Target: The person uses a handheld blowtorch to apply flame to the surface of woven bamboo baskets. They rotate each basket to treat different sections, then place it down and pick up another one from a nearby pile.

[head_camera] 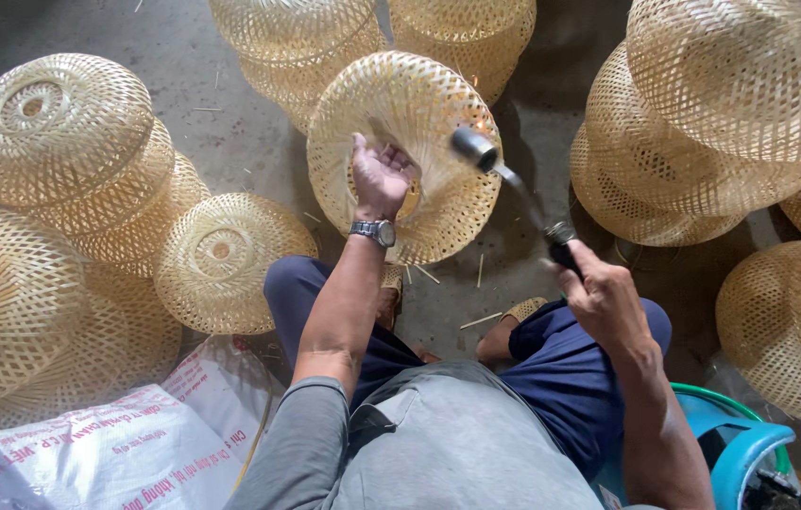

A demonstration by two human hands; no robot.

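Here, the left hand (pixel 379 175) grasps the woven basket (pixel 404 156) at 12 o'clock, while the right hand (pixel 604 300), at 3 o'clock, clenches what appears to be a torch (pixel 514 184) aimed at the basket.

I see soft, even daylight, bright enough throughout, with no glare. Shadows are weak and diffuse, darkest on the floor (pixel 533 113) between the baskets (pixel 731 85). The tool (pixel 476 149) is smeared by motion blur; the rest looks sharp. Wide-angle distortion bends the baskets at the edges, and the corners dim slightly.
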